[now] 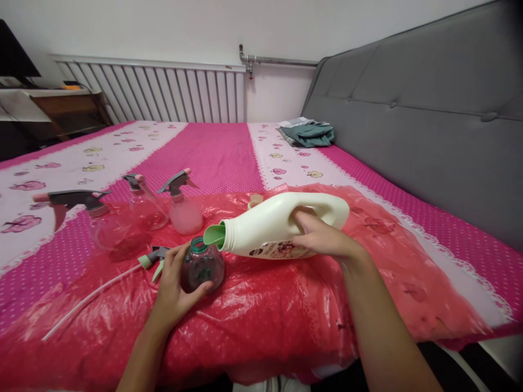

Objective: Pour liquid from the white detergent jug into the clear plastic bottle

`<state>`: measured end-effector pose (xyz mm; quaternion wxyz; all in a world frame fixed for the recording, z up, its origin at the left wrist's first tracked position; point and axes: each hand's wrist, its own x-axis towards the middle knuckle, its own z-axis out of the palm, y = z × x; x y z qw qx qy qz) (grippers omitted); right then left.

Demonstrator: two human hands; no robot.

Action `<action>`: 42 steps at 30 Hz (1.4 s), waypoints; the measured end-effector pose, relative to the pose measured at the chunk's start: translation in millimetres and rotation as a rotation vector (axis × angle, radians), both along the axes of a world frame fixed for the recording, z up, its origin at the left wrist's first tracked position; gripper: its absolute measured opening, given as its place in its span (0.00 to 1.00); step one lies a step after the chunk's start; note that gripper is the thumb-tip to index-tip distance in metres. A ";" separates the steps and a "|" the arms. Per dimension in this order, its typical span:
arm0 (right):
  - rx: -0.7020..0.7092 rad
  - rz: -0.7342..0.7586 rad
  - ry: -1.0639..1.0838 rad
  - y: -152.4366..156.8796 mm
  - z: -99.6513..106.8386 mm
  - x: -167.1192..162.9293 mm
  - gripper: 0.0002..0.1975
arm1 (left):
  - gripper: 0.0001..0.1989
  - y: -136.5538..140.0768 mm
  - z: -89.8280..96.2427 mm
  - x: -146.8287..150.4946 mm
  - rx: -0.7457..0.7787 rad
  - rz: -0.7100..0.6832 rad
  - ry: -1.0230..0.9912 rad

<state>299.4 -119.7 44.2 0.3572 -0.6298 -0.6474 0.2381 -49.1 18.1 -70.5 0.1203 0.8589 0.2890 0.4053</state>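
My left hand point(180, 283) is wrapped round a clear spray bottle body point(206, 267) with a green neck, standing upright and uncapped on the red plastic sheet point(261, 316). My right hand point(316, 231) grips the handle of a large cream detergent jug point(261, 220), tipped nearly flat. Its green spout point(214, 234) hangs just above the bottle's mouth; I cannot make out any liquid stream. Left of my left hand lies a detached spray head point(153, 257) with a long white tube. A small beige cap point(255, 200) sits behind the jug.
Three pink spray bottles with grey triggers stand at the left: a near one point(116, 228), a middle one point(147, 204) and a right one point(185, 212). Folded clothes point(308, 133) lie on the bed near the grey headboard point(425, 109). A radiator point(163, 92) lines the wall.
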 end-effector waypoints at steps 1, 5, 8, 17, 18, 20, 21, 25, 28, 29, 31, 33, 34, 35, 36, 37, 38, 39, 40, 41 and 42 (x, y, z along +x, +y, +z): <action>-0.001 -0.001 -0.001 0.0 -0.2 0.1 0.30 | 0.38 -0.1 0.0 -0.1 -0.002 -0.001 -0.001; 0.002 -0.005 -0.001 -0.2 -0.3 0.0 0.30 | 0.39 0.1 0.0 0.0 -0.008 -0.001 -0.005; 0.003 -0.004 0.001 -0.2 0.1 -0.6 0.30 | 0.38 0.1 0.0 0.6 -0.011 0.000 -0.007; 0.003 0.003 0.010 0.4 1.7 -1.7 0.29 | 0.38 0.0 0.9 0.8 -0.006 -0.002 0.003; 0.003 0.003 0.012 0.2 1.9 -1.9 0.29 | 0.38 -0.3 1.1 0.7 -0.005 -0.001 0.004; 0.005 0.003 0.014 -0.1 2.0 -2.2 0.29 | 0.38 -1.0 1.6 0.6 -0.004 0.002 0.006; 0.005 0.003 0.015 -0.2 2.1 -2.2 0.29 | 0.38 -1.2 1.8 0.7 -0.004 0.002 0.007; 0.005 0.002 0.015 0.0 2.1 -2.0 0.29 | 0.38 -1.3 1.9 1.1 -0.010 0.001 -0.001; 0.001 0.000 0.015 0.3 2.0 -2.0 0.29 | 0.38 -0.6 1.3 1.2 -0.029 0.009 0.000; 0.001 -0.001 0.015 0.2 2.1 -2.0 0.29 | 0.38 -0.5 1.1 1.2 -0.035 0.010 0.001; 0.000 -0.002 0.015 -0.1 2.4 -2.2 0.29 | 0.38 -0.6 1.1 1.2 -0.047 0.013 -0.002; 0.000 -0.002 0.016 -0.6 2.8 -2.4 0.29 | 0.38 -1.1 1.4 1.2 -0.059 0.015 -0.008; 0.000 0.000 0.017 -0.8 3.1 -2.5 0.29 | 0.38 -1.4 1.7 1.2 -0.061 0.014 -0.010; 0.000 0.001 0.018 -0.9 3.2 -2.5 0.29 | 0.38 -1.6 1.9 1.3 -0.060 0.012 -0.011; 0.001 0.002 0.018 -0.9 3.3 -2.6 0.29 | 0.38 -1.7 2.0 1.3 -0.057 0.009 -0.009; 0.001 0.002 0.019 -0.9 3.2 -2.6 0.30 | 0.38 -1.6 2.1 1.3 -0.050 0.006 -0.007; 0.002 0.002 0.019 -0.9 3.1 -2.6 0.30 | 0.38 -1.5 2.1 1.3 -0.043 0.004 -0.005; 0.003 0.001 0.019 -0.8 3.0 -2.6 0.30 | 0.38 -1.4 2.0 1.3 -0.037 0.003 -0.004; 0.004 0.001 0.019 -0.7 2.9 -2.6 0.30 | 0.38 -1.2 1.9 1.3 -0.033 0.002 -0.003; 0.004 0.001 0.018 -0.7 2.9 -2.6 0.30 | 0.38 -1.1 1.8 1.3 -0.030 0.001 -0.003; 0.004 0.000 0.018 -0.7 3.0 -2.7 0.30 | 0.38 -1.0 1.8 1.3 -0.026 0.001 -0.005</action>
